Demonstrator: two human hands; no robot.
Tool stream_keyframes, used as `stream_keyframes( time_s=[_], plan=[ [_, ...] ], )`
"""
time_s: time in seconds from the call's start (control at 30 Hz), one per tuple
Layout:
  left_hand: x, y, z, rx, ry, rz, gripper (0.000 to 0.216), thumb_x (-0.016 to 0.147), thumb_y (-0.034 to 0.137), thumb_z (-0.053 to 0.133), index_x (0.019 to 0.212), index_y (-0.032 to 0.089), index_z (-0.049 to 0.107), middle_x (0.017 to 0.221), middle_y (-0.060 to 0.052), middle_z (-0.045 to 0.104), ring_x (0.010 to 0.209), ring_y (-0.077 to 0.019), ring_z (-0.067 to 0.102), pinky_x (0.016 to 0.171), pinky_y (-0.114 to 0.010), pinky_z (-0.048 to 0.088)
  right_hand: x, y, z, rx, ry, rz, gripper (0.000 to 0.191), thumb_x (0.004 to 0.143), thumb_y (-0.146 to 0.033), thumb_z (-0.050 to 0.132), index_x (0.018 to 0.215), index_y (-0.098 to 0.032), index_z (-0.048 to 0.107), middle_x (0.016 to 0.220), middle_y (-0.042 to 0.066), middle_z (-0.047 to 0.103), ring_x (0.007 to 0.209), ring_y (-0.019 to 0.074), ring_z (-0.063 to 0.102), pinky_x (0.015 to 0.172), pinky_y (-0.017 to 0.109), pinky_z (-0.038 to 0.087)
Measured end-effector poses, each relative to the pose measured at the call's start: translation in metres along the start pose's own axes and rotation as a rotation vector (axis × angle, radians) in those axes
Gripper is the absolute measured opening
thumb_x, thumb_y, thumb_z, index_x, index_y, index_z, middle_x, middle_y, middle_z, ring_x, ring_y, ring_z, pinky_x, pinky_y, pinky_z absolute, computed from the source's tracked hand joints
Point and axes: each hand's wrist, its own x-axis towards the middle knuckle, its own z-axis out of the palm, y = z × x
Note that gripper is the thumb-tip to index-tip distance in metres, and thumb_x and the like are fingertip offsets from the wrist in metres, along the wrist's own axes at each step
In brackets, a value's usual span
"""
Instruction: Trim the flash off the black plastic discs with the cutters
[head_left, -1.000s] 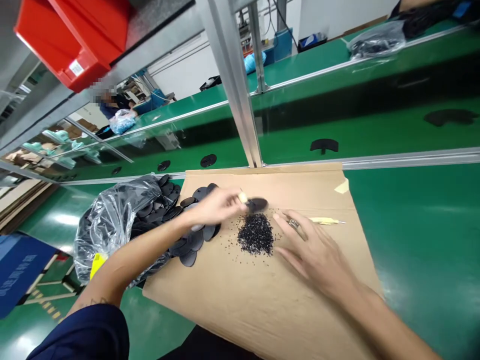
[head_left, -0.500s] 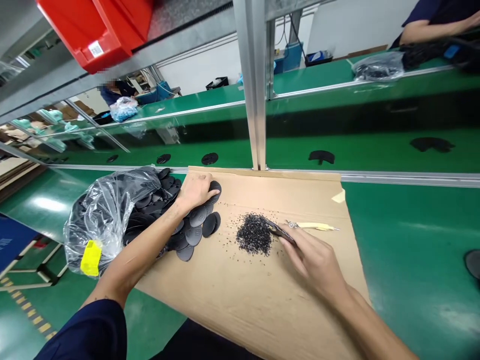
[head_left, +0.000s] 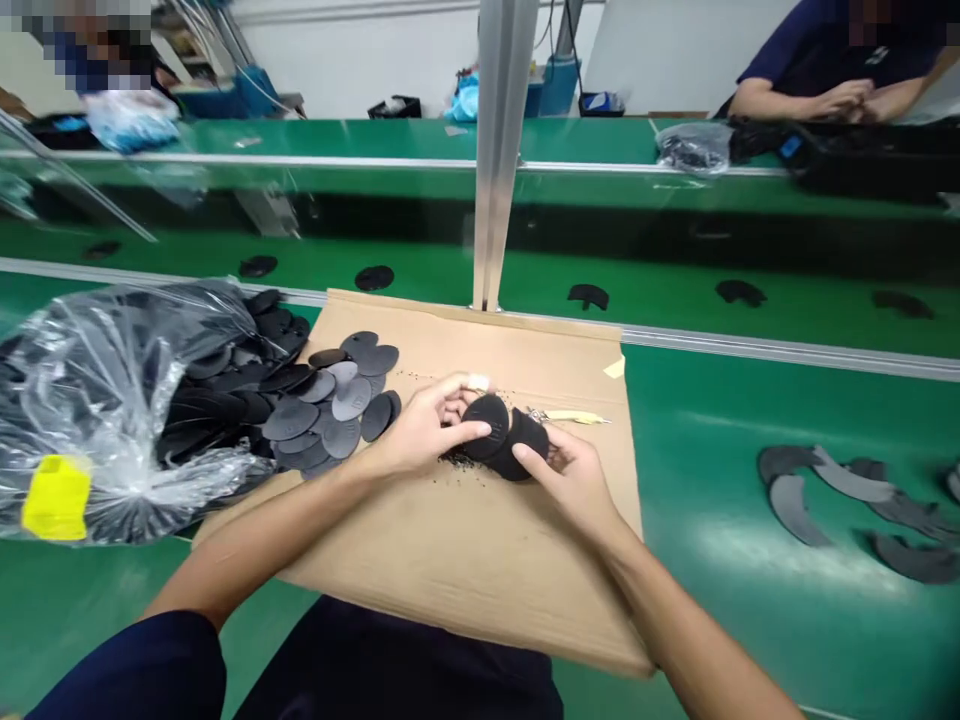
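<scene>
Both hands meet over the middle of a cardboard sheet (head_left: 450,560). My left hand (head_left: 424,430) grips a round black disc (head_left: 485,413) with thumb on top, a white tape on one fingertip. My right hand (head_left: 566,470) holds a second black disc (head_left: 525,445) that overlaps the first. The small black crumbs (head_left: 457,462) lie mostly hidden beneath the discs. A heap of loose black discs (head_left: 330,400) spills from a clear plastic bag (head_left: 105,400) to the left. A pale-handled small tool (head_left: 570,416) lies just beyond my right hand.
A metal post (head_left: 499,150) rises behind the cardboard. Single black parts (head_left: 589,295) ride on the green conveyor (head_left: 675,260) beyond it. Grey curved offcuts (head_left: 825,490) lie on the green table at right. Another person's hands (head_left: 840,100) work at the far right.
My left hand left the disc heap with a disc and came to the centre. My right hand lifted its disc to meet it. The camera view swung rightward and levelled.
</scene>
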Motion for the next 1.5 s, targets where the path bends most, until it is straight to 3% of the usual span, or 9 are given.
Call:
stream_keyframes(
  time_s=[0.1, 0.23, 0.4, 0.57, 0.83, 1.13, 1.23, 1.37, 1.5],
  plan=[
    [-0.018, -0.008, 0.020, 0.053, 0.044, 0.023, 0.038, 0.091, 0.038, 0.070, 0.122, 0.015, 0.067, 0.091, -0.005, 0.065, 0.073, -0.0111, 0.060, 0.063, -0.020, 0.052, -0.002, 0.000, 0.004, 0.061, -0.068, 0.124, 0.040, 0.079, -0.055, 0.079, 0.093, -0.018, 0.073, 0.087, 0.004, 0.074, 0.080, 0.0191, 0.067, 0.074, 0.032, 0.058],
    [-0.027, -0.015, 0.020, 0.234, 0.078, 0.195, 0.038, 0.097, 0.033, 0.064, 0.131, 0.017, 0.064, 0.096, -0.005, 0.064, 0.071, -0.0105, 0.054, 0.061, -0.021, 0.050, -0.003, 0.001, 0.007, 0.049, -0.065, 0.194, 0.042, 0.074, -0.057, 0.082, 0.081, -0.018, 0.068, 0.071, -0.001, 0.062, 0.066, 0.0130, 0.055, 0.063, 0.027, 0.050],
    [-0.030, -0.016, 0.019, 0.355, 0.097, 0.336, 0.041, 0.100, 0.026, 0.058, 0.141, 0.020, 0.056, 0.111, -0.009, 0.066, 0.090, -0.0157, 0.063, 0.076, -0.028, 0.057, -0.005, 0.001, 0.009, -0.018, -0.029, 0.212, 0.046, 0.073, -0.060, 0.081, 0.073, -0.018, 0.061, 0.064, -0.004, 0.047, 0.060, 0.0100, 0.042, 0.054, 0.023, 0.039],
    [-0.033, -0.018, 0.024, 0.342, 0.112, 0.383, 0.042, 0.100, 0.024, 0.057, 0.143, 0.022, 0.054, 0.112, -0.009, 0.066, 0.102, -0.0190, 0.064, 0.087, -0.033, 0.058, -0.008, 0.003, 0.010, -0.089, -0.035, 0.226, 0.045, 0.077, -0.061, 0.078, 0.077, -0.018, 0.061, 0.064, -0.004, 0.048, 0.060, 0.0106, 0.042, 0.053, 0.024, 0.039],
    [-0.032, -0.014, 0.023, 0.367, 0.111, 0.319, 0.042, 0.101, 0.025, 0.056, 0.143, 0.022, 0.052, 0.109, -0.008, 0.067, 0.096, -0.0171, 0.066, 0.082, -0.031, 0.059, -0.008, 0.007, 0.011, -0.105, -0.024, 0.176, 0.039, 0.081, -0.056, 0.077, 0.079, -0.019, 0.062, 0.067, -0.002, 0.052, 0.061, 0.0122, 0.046, 0.056, 0.026, 0.043],
    [-0.034, -0.011, 0.026, 0.372, 0.052, 0.341, 0.036, 0.102, 0.024, 0.054, 0.138, 0.021, 0.056, 0.111, -0.008, 0.068, 0.099, -0.0178, 0.067, 0.084, -0.029, 0.059, -0.008, 0.002, 0.016, -0.241, 0.018, 0.095, 0.037, 0.087, -0.051, 0.071, 0.073, -0.020, 0.055, 0.063, -0.005, 0.044, 0.056, 0.0104, 0.039, 0.049, 0.024, 0.034],
    [-0.034, -0.011, 0.026, 0.301, 0.089, 0.238, 0.041, 0.099, 0.034, 0.060, 0.137, 0.019, 0.056, 0.110, -0.009, 0.069, 0.088, -0.0164, 0.066, 0.072, -0.027, 0.058, -0.009, -0.001, 0.017, -0.319, 0.041, 0.008, 0.034, 0.091, -0.048, 0.067, 0.074, -0.021, 0.055, 0.064, -0.004, 0.046, 0.056, 0.0106, 0.040, 0.050, 0.024, 0.035],
    [-0.032, -0.011, 0.023, 0.202, 0.063, 0.146, 0.031, 0.095, 0.044, 0.065, 0.108, 0.016, 0.071, 0.097, -0.008, 0.071, 0.079, -0.0153, 0.066, 0.066, -0.025, 0.054, -0.012, -0.002, 0.016, -0.423, 0.040, -0.150, 0.024, 0.095, -0.039, 0.063, 0.080, -0.022, 0.059, 0.066, -0.003, 0.055, 0.057, 0.0115, 0.048, 0.053, 0.024, 0.041],
    [-0.029, -0.009, 0.020, 0.192, 0.063, 0.294, 0.022, 0.095, 0.036, 0.068, 0.103, 0.016, 0.072, 0.094, -0.007, 0.071, 0.084, -0.0160, 0.067, 0.072, -0.027, 0.055, -0.013, 0.000, 0.012, -0.501, -0.027, -0.223, 0.013, 0.097, -0.033, 0.062, 0.091, -0.022, 0.065, 0.076, 0.001, 0.069, 0.064, 0.0146, 0.063, 0.060, 0.026, 0.052]
  ],
)
